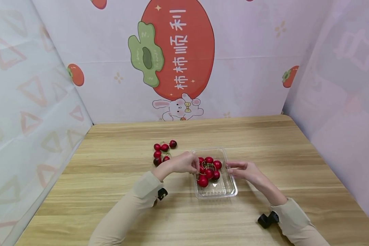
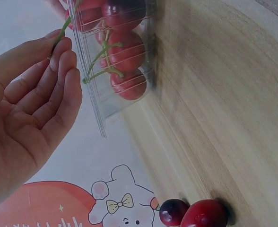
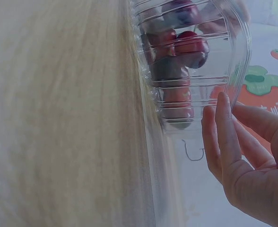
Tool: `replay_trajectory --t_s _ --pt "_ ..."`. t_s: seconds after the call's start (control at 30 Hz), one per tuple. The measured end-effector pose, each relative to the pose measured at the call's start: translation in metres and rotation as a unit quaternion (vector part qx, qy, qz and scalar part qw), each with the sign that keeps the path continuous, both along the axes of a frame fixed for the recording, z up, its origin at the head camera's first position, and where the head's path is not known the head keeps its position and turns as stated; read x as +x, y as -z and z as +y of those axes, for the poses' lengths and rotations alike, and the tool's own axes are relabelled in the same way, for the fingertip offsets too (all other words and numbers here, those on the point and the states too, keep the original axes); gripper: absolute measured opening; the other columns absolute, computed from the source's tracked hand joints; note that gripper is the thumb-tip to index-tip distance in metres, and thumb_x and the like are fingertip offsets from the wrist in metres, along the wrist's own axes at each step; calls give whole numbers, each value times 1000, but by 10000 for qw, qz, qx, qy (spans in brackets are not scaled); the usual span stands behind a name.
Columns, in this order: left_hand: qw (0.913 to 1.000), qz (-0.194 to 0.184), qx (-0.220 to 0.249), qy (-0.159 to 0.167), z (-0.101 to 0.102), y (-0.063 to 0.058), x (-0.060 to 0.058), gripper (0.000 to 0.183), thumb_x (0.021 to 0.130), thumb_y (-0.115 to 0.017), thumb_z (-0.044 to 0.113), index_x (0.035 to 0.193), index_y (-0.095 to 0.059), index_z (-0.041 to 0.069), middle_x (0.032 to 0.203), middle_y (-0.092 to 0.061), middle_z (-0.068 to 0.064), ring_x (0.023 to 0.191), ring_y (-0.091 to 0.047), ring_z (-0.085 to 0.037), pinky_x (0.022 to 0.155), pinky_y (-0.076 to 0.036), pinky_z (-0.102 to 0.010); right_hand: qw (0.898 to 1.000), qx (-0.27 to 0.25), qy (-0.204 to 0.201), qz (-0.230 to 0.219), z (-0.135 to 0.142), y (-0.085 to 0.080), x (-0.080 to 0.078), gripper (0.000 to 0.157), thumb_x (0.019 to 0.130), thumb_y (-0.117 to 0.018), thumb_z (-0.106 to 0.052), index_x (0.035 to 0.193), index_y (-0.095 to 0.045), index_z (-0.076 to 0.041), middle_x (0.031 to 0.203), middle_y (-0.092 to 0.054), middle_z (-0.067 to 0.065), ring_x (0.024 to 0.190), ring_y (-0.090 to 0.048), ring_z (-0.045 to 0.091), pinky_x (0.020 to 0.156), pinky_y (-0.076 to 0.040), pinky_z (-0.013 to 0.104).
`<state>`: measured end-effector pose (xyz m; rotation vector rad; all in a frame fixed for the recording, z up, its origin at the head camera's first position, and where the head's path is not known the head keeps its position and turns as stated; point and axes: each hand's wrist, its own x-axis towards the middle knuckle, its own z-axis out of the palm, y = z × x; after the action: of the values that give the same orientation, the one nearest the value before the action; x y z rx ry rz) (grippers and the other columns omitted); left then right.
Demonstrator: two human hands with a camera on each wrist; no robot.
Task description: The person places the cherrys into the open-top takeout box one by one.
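Left-hand grip [image 1: 182, 163] pinches a thin green stem [image 2: 61, 34] at the nine o'clock rim of a clear plastic tub [image 1: 222, 188]; which cherry that stem belongs to is not clear. At three o'clock, the right-hand grip [image 1: 246, 171] holds nothing clenched: its fairly straight fingers touch the tub's rim.

Nearest the person, beige sleeves [image 1: 146, 186] cover the forearms, with one black wrist camera [image 1: 162, 193] at eight o'clock from the tub and a second black camera [image 1: 268, 219] at four. The tub sits upright on the wooden tabletop [image 1: 203, 222], between the two hands. Red cherries [image 1: 203, 181] are heaped toward its ten o'clock side, green stems crossing among them, while its floor shows bare toward five.

Farther off, at ten o'clock from the tub, loose cherries [image 1: 157, 154] lie close together, some nearly black. Beyond the tabletop's far edge hangs a white sheet [image 1: 249, 85] printed with a large persimmon [image 1: 200, 58] and, at its six o'clock, a rabbit [image 1: 175, 108].
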<state>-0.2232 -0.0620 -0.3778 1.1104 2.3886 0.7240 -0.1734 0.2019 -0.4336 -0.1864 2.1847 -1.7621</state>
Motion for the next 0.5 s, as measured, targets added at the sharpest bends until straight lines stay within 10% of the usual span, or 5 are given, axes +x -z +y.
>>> replay_trajectory --t_s 0.5 --pt "9998 -179 48 114 4 1 1 6 77 -66 4 71 -64 4 64 -63 -1 56 -57 -7 54 -45 -16 9999 -161 -27 53 0 2 -1 50 79 -65 -17 120 -49 6 121 -50 22 101 -57 27 81 -47 30"
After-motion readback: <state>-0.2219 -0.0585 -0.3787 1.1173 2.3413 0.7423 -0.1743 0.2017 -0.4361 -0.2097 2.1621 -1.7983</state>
